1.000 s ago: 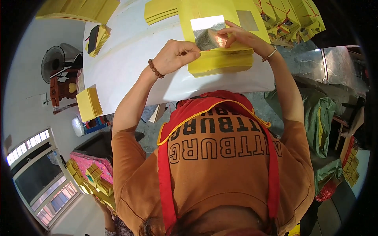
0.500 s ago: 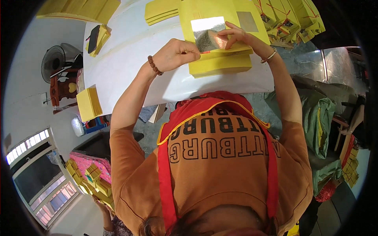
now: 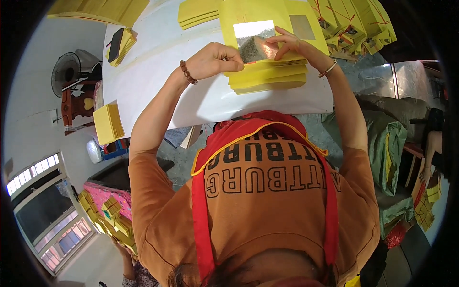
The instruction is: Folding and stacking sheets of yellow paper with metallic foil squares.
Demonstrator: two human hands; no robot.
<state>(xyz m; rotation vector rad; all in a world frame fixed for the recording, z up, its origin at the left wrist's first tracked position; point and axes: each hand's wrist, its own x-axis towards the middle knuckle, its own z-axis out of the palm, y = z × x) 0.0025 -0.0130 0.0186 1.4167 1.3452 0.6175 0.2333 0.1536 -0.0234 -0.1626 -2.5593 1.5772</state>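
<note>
A flat yellow paper piece [image 3: 232,28] with a shiny clear window [image 3: 253,50] lies in front of me on the white table. Its near edge, where a short orange-red strip [image 3: 250,62] shows, rests over a layered yellow paper stack [image 3: 267,85]. My left hand [image 3: 214,61] is closed, thumb and fingers pinched at the paper's left near corner. What lies inside the pinch is mostly hidden. My right hand [image 3: 290,45] has its fingers bent and apart, the tips resting on the right side of the window and the paper beside it.
Further yellow stacks lie at the table's back [image 3: 198,13] and left corner [image 3: 108,123]. A dark phone [image 3: 114,45] sits on another small pile. Yellow bags with red cords [image 3: 354,24] crowd the far right. A fan [image 3: 67,71] stands left; other people's arms [image 3: 432,148] show at the sides.
My left hand has shifted slightly up and stays pinched at the paper corner. The layers of the stack below look more spread. My right hand has hardly moved. Another person's arm at right is further in view.
</note>
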